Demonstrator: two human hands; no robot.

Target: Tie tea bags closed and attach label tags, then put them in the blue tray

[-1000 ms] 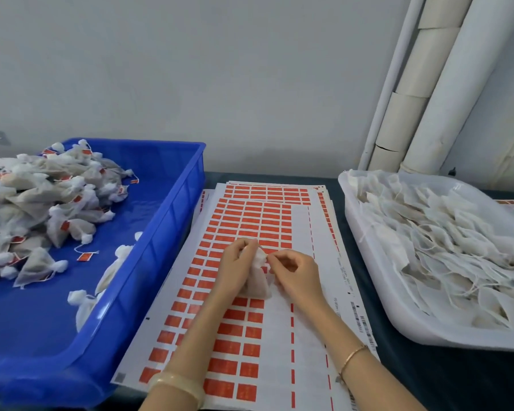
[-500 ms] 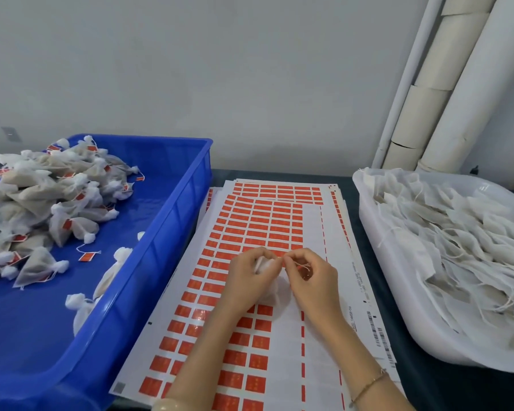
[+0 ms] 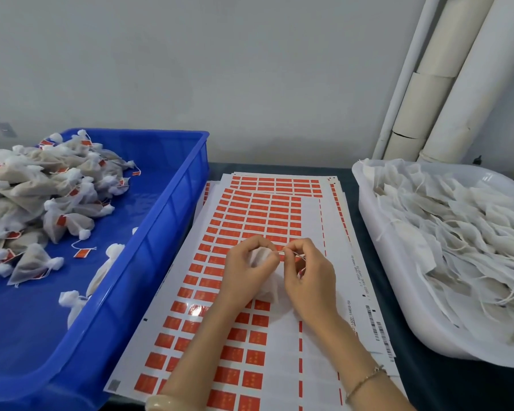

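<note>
The right hand's [image 3: 309, 280] fingers [image 3: 298, 247] are curled in a narrow pinch on a thin white string [image 3: 293, 255], which runs taut to the left hand [image 3: 244, 268]. The left hand's fingers are wrapped round the gathered neck of a white tea bag [image 3: 268, 289], and the body of the bag hangs below, between the two palms. Both hands are held just above a stack of label sheets [image 3: 250, 221] printed with rows of red tags, lying on the dark tabletop [image 3: 279, 168]. To the left sits the blue tray [image 3: 166, 226] holding a heap of tied, tagged bags [image 3: 42, 197]. To the right a white tray [image 3: 368, 209] is piled with untied bags [image 3: 457, 232]. Each wrist wears a bracelet.
</note>
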